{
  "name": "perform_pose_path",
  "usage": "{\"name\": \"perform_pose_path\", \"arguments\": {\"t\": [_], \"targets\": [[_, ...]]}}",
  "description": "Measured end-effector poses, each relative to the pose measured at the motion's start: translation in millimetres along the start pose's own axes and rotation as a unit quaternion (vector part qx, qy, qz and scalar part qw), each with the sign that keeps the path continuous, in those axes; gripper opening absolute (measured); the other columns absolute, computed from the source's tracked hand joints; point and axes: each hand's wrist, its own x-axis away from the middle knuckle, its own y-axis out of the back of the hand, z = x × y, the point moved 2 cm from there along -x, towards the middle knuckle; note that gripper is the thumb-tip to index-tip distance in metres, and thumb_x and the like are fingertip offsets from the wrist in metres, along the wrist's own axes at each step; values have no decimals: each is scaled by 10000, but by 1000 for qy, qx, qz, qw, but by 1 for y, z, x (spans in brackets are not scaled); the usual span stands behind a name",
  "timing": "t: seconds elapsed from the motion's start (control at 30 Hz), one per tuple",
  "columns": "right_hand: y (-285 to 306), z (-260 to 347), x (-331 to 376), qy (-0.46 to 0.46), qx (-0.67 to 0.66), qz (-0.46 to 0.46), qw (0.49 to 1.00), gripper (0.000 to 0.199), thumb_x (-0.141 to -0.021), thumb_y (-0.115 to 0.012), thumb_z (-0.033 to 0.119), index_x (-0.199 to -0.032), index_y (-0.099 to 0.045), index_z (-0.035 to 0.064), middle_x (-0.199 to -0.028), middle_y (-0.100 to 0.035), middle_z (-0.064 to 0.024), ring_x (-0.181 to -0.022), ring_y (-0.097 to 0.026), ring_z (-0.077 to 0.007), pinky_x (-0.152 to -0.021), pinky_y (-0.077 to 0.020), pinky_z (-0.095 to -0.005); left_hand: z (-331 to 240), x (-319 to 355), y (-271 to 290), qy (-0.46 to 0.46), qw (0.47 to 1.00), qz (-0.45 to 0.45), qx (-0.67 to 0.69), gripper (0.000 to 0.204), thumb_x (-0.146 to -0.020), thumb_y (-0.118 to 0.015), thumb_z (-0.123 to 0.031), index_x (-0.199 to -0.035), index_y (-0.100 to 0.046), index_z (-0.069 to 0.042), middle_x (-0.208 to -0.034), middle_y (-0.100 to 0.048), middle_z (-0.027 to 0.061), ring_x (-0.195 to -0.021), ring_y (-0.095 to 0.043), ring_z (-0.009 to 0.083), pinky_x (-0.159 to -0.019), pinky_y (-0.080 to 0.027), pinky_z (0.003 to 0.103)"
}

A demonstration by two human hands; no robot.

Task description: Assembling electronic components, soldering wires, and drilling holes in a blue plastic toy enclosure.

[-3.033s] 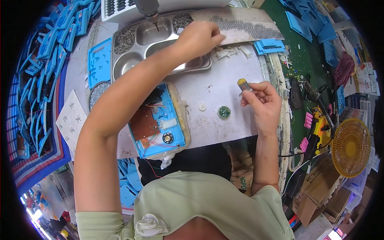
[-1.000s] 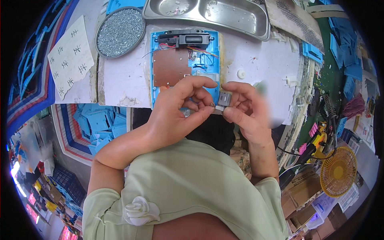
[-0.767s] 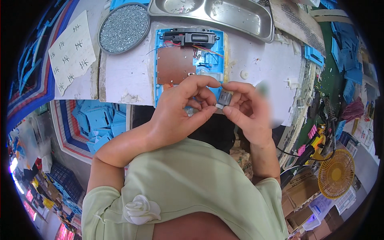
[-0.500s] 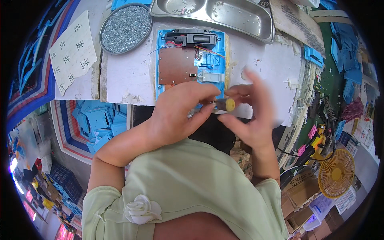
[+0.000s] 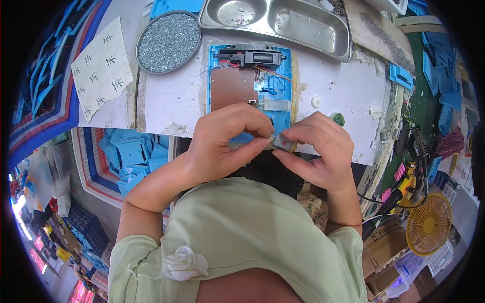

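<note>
My left hand (image 5: 227, 141) and my right hand (image 5: 318, 151) meet at the table's near edge, both pinching a small grey metal part (image 5: 282, 143) between their fingertips. Just beyond them lies a blue plastic housing (image 5: 275, 86) with a brown circuit board (image 5: 233, 89), a black module at its far end and thin red and black wires. The hands hide the housing's near end.
A round tray of small screws (image 5: 168, 42) sits at the far left beside a handwritten paper sheet (image 5: 101, 68). A steel compartment tray (image 5: 283, 22) lies at the back. Blue plastic parts fill a bin (image 5: 134, 156) below left. A yellow fan (image 5: 428, 224) stands lower right.
The left hand came back from the steel tray and joined the right hand. Both now hold the small part steady; half a second ago the right hand was blurred in motion.
</note>
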Motion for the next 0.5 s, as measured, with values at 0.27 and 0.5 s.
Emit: {"name": "perform_pose_path", "arguments": {"t": [0.27,0.5], "targets": [[2,-1,11,35,35,-14,999,415,-620,-862,19,-984,-666,54,-872,-656,-84,-705,-626,-255,-577,-500,-338,-2,-3,-5,-25,998,3,-52,191,-776,-743,48,-918,-643,-32,-936,-691,125,-860,-680,268,-742,-537,346],[2,-8,24,12,27,-50,998,409,-631,-848,-7,-999,-682,59,-882,-659,-93,-731,-633,-261,-611,-507,-344,5,-3,-10,-64,993,19,-96,245,-754,-758,81,-954,-654,-17,-981,-690,136,-847,-679,226,-717,-536,303]]}}
